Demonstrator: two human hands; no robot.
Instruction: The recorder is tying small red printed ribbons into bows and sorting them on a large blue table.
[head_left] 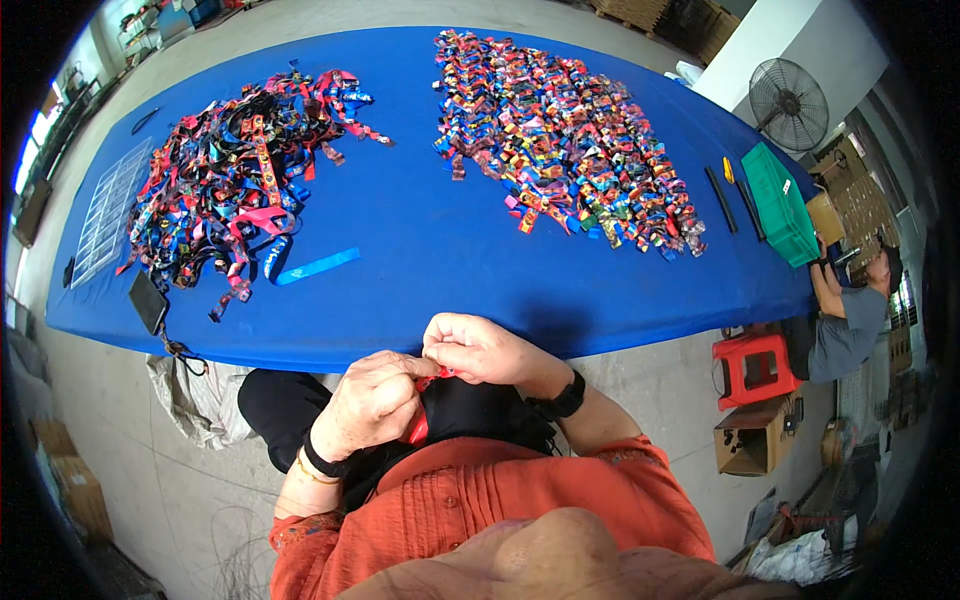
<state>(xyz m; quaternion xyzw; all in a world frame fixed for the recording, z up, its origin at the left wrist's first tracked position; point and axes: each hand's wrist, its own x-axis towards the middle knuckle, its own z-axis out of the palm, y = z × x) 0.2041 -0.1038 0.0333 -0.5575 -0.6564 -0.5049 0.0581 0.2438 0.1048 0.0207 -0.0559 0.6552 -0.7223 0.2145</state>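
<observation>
Close to my body, just off the table's near edge, both of my hands meet. A red printed ribbon strap [418, 428] runs between them, and its lower part hangs below my left hand [370, 405]. The fingers of that hand are pinched on the strap. My right hand [482, 350] pinches the strap's upper end, with thumb and forefinger together. The fingers hide most of the strap's end. On the table ahead lie a loose tangle of multicoloured lanyards [225, 175] at left and rows of folded lanyard bundles [565, 140] at right.
The blue-covered table [400, 230] spans the front. A blue strap [320, 267] and a dark flat object [148, 302] lie at its left. At right are a green crate [780, 205], a fan [788, 104], a red stool [752, 370] and a seated co-worker [850, 325].
</observation>
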